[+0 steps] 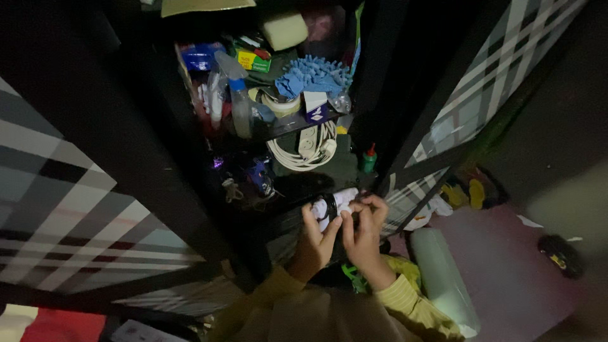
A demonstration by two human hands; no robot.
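Right, both hands are up close together w/ a small dark bottle (pixel 330 209) between them. The left hand (pixel 315 237) is curled round its side, thumb up along it, closed on it. The right hand (pixel 363 231) has its fingers (pixel 373 204) bent over the top, pinching a white wrapper (pixel 342 201) or label at the bottle's upper end; not fully clear what that white bit is. Both wrists come out of yellow ribbed sleeves (pixel 405 301).

Room is tight. Just past the fingertips is the front edge of a lower shelf, dark, w/ a blue-and-black tool (pixel 258 176) up and left of the left hand. Straight above the hands lies a coiled white power strip (pixel 309 149); a small green bottle w/ red cap (pixel 369 158) stands just above the right hand. Further up, an upper shelf edge (pixel 297 123) carries a spray bottle (pixel 239 101), tape roll (pixel 282 104), blue mop head (pixel 313 76) and a yellow sponge (pixel 285 28), packed close.

On either side open cabinet doors w/ plaid panels close things in: left door (pixel 69 209) well off the left hand, right door (pixel 443 145) edge nearly touching the right-hand fingers. Below right of the right hand lies a pale green roll (pixel 443 278) on a pinkish floor (pixel 506 253), the only open space.
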